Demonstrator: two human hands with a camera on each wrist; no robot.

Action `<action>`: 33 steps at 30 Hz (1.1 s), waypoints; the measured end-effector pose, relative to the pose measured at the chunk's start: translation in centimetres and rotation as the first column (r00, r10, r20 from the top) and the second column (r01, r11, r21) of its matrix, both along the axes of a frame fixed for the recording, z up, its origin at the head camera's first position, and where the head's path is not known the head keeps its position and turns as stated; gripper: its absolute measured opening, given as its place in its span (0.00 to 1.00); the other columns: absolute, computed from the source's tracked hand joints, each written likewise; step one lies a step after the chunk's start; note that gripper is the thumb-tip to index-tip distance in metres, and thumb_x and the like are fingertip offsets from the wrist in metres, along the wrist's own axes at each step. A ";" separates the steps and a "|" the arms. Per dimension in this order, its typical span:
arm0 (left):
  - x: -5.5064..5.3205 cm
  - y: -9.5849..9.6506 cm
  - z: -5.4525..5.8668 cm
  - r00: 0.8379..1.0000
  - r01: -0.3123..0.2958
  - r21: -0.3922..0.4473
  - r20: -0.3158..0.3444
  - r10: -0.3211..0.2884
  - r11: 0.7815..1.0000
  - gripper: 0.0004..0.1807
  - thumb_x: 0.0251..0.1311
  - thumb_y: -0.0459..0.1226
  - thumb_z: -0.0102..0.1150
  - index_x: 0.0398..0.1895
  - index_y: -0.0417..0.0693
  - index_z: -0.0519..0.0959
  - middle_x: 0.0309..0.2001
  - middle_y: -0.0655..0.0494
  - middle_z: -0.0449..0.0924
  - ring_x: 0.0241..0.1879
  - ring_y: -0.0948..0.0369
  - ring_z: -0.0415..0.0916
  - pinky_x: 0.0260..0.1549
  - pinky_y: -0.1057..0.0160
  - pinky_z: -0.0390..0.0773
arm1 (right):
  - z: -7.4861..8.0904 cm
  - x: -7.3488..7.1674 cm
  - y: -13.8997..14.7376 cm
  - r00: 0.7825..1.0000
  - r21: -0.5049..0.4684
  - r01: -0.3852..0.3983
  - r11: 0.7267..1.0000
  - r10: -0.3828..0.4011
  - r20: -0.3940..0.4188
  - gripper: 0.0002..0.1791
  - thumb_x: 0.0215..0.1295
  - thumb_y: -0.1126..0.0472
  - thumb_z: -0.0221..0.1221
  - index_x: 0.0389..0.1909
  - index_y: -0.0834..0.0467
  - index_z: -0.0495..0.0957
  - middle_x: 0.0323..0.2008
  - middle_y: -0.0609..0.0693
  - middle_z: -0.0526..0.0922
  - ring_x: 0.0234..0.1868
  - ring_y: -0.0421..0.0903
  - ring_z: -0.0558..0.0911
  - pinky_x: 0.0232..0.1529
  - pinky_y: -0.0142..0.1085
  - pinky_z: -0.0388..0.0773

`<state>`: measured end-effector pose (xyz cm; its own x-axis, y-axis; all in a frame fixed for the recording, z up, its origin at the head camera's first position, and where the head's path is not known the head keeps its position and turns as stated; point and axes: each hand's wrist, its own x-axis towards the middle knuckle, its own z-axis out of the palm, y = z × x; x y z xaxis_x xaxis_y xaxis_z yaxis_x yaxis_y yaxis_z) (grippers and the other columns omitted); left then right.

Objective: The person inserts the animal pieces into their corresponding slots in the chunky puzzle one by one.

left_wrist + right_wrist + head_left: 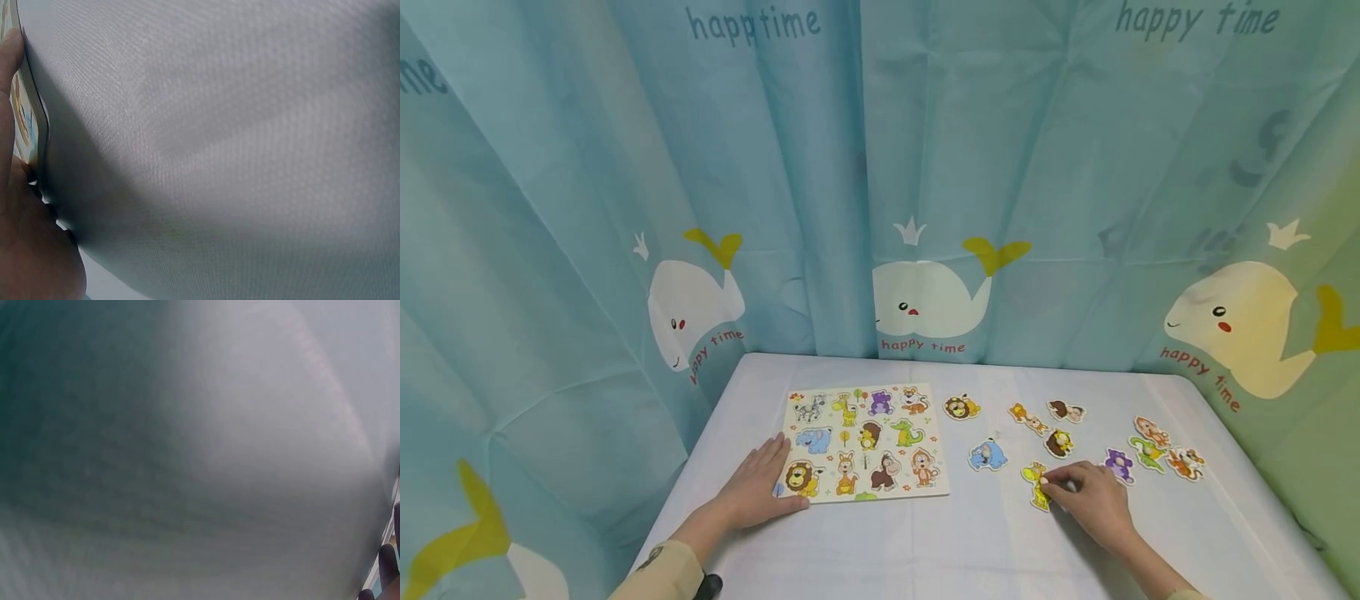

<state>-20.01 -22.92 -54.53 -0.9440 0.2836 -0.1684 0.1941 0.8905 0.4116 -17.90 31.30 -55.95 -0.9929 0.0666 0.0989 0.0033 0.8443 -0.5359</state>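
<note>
I have the right hand (1093, 502) at the giraffe piece (1035, 485), its thumb and fingertips together in a pinch on the piece's right side. That is the grip I read from the head view; my right wrist feed is mostly blurred cloth, with a few dark fingertips in the corner, so it adds little. The piece lies just left of this hand, which is much the nearer of the two, with its long axis running nearly away from me: head far, feet near, leaning slightly. I can't tell whether it is touching the tabletop (940, 550).

What matters most, I judge, is where the printed giraffe (844, 410) sits: well left of the grip and farther off, in the back row of the puzzle board (937, 458), its long axis pointing much the same way. The blue elephant piece (988, 455) lies between the two. My left hand (752, 487) rests at the board's near left corner, fingers extended along the side, thumb at the front edge.
</note>
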 end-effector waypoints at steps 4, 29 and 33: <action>0.1 0.0 -0.1 1.000 -0.004 0.003 0.001 0.004 1.000 0.64 0.54 0.68 0.66 0.80 0.33 0.52 0.81 0.38 0.47 0.79 0.41 0.43 0.77 0.41 0.45 | 0.1 0.0 -0.1 1.000 -0.001 -0.004 1.000 0.004 -0.004 0.09 0.58 0.51 0.74 0.37 0.49 0.90 0.39 0.47 0.85 0.44 0.52 0.74 0.45 0.53 0.62; 0.3 0.1 0.2 1.000 -0.011 0.010 -0.001 0.011 1.000 0.64 0.54 0.66 0.67 0.79 0.32 0.52 0.81 0.38 0.47 0.79 0.41 0.43 0.77 0.41 0.46 | 0.2 0.0 -0.8 0.993 0.034 -0.002 0.999 0.006 -0.116 0.07 0.56 0.56 0.75 0.35 0.51 0.90 0.36 0.48 0.84 0.47 0.56 0.75 0.46 0.53 0.66; 0.3 0.1 0.2 1.000 -0.014 0.006 0.005 0.014 1.000 0.64 0.54 0.66 0.67 0.80 0.33 0.52 0.81 0.38 0.47 0.79 0.41 0.43 0.77 0.41 0.45 | 0.7 -0.7 -1.1 0.982 0.022 -0.022 1.000 0.025 -0.187 0.06 0.56 0.56 0.75 0.34 0.51 0.90 0.38 0.50 0.85 0.47 0.57 0.76 0.47 0.53 0.67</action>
<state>-19.74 -22.83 -54.29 -0.9470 0.2718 -0.1711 0.1799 0.8903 0.4182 -18.62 30.18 -55.29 -0.9580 0.0397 0.2838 -0.1152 0.8534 -0.5084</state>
